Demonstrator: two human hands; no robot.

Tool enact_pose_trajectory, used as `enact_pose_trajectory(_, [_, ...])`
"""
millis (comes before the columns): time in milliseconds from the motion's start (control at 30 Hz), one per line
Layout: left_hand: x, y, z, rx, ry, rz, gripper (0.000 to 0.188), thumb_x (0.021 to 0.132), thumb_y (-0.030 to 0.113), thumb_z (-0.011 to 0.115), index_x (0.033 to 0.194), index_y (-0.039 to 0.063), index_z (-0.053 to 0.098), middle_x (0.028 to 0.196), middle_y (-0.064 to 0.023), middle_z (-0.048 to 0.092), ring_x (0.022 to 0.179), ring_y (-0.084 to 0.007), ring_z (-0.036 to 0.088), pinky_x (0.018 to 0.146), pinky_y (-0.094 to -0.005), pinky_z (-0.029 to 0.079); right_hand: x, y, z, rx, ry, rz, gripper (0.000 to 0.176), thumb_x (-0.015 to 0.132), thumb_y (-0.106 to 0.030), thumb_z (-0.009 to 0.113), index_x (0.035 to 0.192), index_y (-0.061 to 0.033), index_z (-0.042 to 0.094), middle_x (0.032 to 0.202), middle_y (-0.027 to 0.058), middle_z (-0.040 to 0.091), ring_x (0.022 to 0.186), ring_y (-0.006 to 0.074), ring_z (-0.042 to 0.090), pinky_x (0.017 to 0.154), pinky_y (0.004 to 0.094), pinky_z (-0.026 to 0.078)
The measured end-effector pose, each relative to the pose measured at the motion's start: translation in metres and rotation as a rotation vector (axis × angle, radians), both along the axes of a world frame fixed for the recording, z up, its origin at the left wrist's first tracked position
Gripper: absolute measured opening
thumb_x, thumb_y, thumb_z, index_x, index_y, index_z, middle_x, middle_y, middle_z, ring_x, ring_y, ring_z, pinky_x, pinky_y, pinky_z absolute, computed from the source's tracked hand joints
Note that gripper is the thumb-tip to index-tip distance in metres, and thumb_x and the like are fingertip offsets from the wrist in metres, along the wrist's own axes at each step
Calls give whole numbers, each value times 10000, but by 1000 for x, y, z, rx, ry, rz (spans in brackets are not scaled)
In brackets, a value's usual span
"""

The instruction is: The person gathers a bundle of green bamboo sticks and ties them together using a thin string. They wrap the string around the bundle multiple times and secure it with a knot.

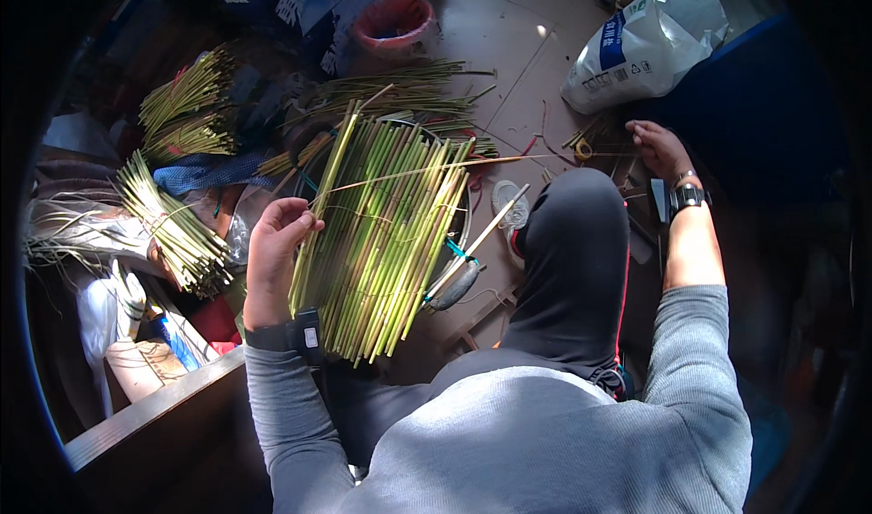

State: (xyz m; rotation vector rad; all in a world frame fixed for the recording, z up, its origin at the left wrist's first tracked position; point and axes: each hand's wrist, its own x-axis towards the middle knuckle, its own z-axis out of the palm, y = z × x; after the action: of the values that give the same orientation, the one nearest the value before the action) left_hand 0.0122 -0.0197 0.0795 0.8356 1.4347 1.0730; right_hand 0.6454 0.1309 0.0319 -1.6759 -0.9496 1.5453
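Note:
A mat of green and brown plant stalks (381,241), laid side by side and bound by thin ties, lies in front of me over a round-rimmed thing mostly hidden beneath it. At the mat's left edge, my left hand (279,241) pinches a long, thin fibre strand (436,167). That strand runs across the upper part of the mat. Its thin right end reaches my right hand (659,147), held out past my knee with fingers closed on it. Beside the mat's lower right, a grey stone (458,286) hangs by turquoise cord near a pale stick (501,220).
Tied stalk bundles (176,224) lie at the left, with more loose stalks (402,85) beyond the mat. A red bin (395,22) stands at the back. A white printed sack (640,44) is at upper right. A wooden board edge (153,405) borders the lower left.

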Motion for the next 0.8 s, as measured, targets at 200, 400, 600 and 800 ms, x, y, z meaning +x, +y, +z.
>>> enact_pose_trajectory(200, [6, 2, -7, 7, -5, -25, 232, 898, 33, 677, 1120, 2, 618, 924, -53, 679, 862, -171, 697, 755, -239, 502, 90, -154, -57, -140, 120, -208, 218, 1005, -180, 589, 1178, -63, 650, 749, -47, 593, 506, 13, 426, 435, 140, 300])
enact_pose_trajectory(400, [8, 7, -6, -15, 10, -65, 265, 894, 65, 700, 1137, 8, 612, 970, -58, 673, 847, -171, 697, 717, -227, 481, 67, -198, -98, -498, -286, 5, 179, 962, -83, 569, 1101, -54, 676, 766, 16, 666, 585, 98, 592, 507, 220, 439])
enact_pose_trajectory(600, [9, 5, -1, -41, -28, -59, 294, 897, 102, 713, 1158, 23, 601, 961, -54, 684, 808, -148, 678, 745, -245, 510, -46, -98, -133, -112, -324, 351, 169, 869, -73, 718, 1034, -39, 714, 880, 1, 710, 751, 96, 621, 654, 268, 486])
enact_pose_trajectory(800, [3, 4, 5, -22, -167, -28, 307, 892, 59, 699, 1172, -7, 589, 992, -66, 647, 825, -159, 658, 785, -281, 543, -108, -20, -73, 107, -690, 690, 188, 935, -163, 639, 1052, -29, 700, 899, 29, 701, 780, 137, 644, 704, 287, 500])
